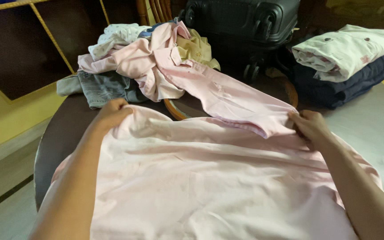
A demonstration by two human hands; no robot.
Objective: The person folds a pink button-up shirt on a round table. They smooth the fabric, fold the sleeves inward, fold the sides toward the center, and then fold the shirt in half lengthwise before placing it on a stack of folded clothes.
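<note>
A pale pink shirt (201,178) lies spread across a dark round table (63,133) in front of me. My left hand (112,113) grips its far left edge, fingers closed on the cloth. Fingers of my right hand (310,126) pinch the far right edge, where a sleeve (227,95) stretches back toward a pile of clothes. Both forearms rest over the shirt.
A heap of clothes (143,58) with pink and cream garments and grey jeans (103,89) sits at the back left. A black suitcase (241,22) stands behind. Folded clothes (343,58) are stacked at the right. Yellow wall on the left.
</note>
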